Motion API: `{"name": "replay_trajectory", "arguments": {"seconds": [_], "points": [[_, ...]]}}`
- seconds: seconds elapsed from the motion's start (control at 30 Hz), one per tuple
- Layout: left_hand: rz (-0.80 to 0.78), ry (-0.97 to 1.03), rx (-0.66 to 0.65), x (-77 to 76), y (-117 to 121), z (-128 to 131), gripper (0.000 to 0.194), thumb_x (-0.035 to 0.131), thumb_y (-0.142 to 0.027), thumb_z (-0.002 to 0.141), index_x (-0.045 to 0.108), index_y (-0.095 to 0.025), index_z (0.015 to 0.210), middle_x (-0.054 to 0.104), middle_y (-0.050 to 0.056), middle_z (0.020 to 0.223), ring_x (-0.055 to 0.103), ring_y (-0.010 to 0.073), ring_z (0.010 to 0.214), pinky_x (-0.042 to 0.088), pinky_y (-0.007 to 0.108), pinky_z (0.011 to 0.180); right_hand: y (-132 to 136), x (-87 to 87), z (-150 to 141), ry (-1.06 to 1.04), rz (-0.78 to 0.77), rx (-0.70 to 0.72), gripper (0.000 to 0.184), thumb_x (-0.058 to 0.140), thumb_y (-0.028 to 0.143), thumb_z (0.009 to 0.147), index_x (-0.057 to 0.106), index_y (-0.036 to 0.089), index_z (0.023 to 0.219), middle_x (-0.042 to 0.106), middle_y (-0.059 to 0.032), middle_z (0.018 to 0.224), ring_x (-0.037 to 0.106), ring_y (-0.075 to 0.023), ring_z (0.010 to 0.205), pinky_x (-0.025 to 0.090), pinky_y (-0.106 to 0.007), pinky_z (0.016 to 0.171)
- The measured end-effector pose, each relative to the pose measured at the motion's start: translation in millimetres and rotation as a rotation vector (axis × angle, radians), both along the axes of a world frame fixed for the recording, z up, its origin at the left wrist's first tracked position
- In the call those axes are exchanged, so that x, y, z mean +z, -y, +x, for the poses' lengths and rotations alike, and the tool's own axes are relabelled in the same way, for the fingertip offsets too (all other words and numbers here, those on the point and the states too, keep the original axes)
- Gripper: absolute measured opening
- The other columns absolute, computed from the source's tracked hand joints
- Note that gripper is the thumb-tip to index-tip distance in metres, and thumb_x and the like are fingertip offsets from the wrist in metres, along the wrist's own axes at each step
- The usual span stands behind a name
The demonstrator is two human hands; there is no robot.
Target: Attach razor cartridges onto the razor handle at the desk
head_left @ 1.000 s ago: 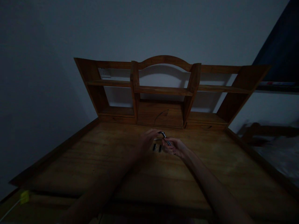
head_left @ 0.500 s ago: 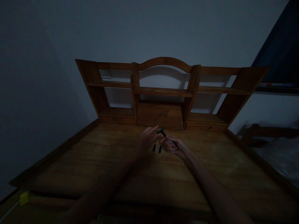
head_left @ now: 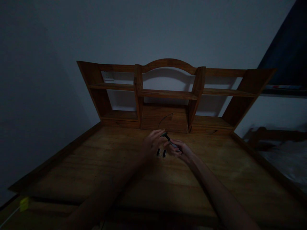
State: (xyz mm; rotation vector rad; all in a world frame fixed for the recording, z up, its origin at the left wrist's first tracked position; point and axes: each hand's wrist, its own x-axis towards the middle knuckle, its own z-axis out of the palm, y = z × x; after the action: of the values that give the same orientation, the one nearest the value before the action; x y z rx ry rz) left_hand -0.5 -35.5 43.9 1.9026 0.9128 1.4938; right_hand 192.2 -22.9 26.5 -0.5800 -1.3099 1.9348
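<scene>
The room is dim. My right hand [head_left: 180, 150] is closed round the handle of a small razor-like tool [head_left: 168, 138] whose dark head points up and to the left. My left hand [head_left: 152, 142] reaches to that head, fingertips pinched at it. Just below the hands, two small dark rectangular pieces [head_left: 161, 153] lie side by side on the wooden desk [head_left: 124, 179].
A wooden hutch [head_left: 168, 95] with bare shelves and an arched top stands at the back of the desk against a pale wall. Raised rails run along the desk's left and right edges. A yellow tag [head_left: 24, 203] sits at the lower left. Dark furniture lies at the right.
The tool's head has risen slightly and my left fingers have closed onto it again after a brief gap. The two pieces on the desk have not moved.
</scene>
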Motion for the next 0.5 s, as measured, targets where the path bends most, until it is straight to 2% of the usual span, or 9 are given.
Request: {"name": "replay_trajectory", "arguments": {"seconds": [0.07,0.13,0.2,0.37,0.5], "points": [[-0.142,0.202,-0.023,-2.1,-12.1,-1.7,0.044,0.040,-0.050,0.090,0.058,-0.025,0.122,0.053,0.007,0.132,0.046,0.0228,0.125,0.030,0.042,0.109,-3.1,-5.0,-2.2,0.068,0.067,-0.090,0.041,0.049,0.049,0.087,0.064,0.011,0.090,0.023,0.0090,0.049,0.014,-0.0048,0.038,0.010,-0.019,0.035],[-0.208,0.290,-0.017,-3.8,-23.1,-3.6,0.053,0.022,-0.053,0.093,0.050,-0.028,0.130,0.047,0.005,0.139,0.041,0.0215,0.130,0.030,0.045,0.109,-3.1,-9.3,-6.4,0.181,0.184,-0.178,0.045,0.051,0.053,0.085,0.065,0.011,0.090,0.029,0.0074,0.050,0.019,-0.0053,0.040,0.011,-0.020,0.037],[-0.232,0.325,0.000,-5.1,-29.1,-4.7,0.054,0.015,-0.054,0.094,0.043,-0.033,0.134,0.041,0.002,0.144,0.034,0.0201,0.135,0.030,0.045,0.109,1.3,-11.2,-12.5,0.299,0.308,-0.217,0.044,0.053,0.053,0.084,0.066,0.011,0.088,0.034,0.0057,0.052,0.025,-0.0059,0.043,0.012,-0.020,0.039],[-0.249,0.363,0.020,-10.1,-28.5,0.2,0.050,0.025,-0.054,0.092,0.041,-0.034,0.135,0.033,-0.002,0.148,0.017,0.0187,0.141,0.026,0.046,0.111,19.8,-5.6,-31.0,0.410,0.510,-0.186,0.046,0.047,0.055,0.087,0.066,0.013,0.083,0.041,0.0037,0.056,0.031,-0.0078,0.050,0.020,-0.021,0.045],[-0.291,0.391,-0.003,-17.6,-34.8,2.6,0.053,0.016,-0.053,0.093,0.044,-0.033,0.134,0.036,-0.001,0.147,0.020,0.0179,0.140,0.024,0.044,0.112,26.4,-2.3,-39.4,0.413,0.564,-0.166,0.045,0.046,0.054,0.088,0.066,0.014,0.085,0.042,0.0030,0.058,0.034,-0.0085,0.052,0.021,-0.021,0.046]]}}
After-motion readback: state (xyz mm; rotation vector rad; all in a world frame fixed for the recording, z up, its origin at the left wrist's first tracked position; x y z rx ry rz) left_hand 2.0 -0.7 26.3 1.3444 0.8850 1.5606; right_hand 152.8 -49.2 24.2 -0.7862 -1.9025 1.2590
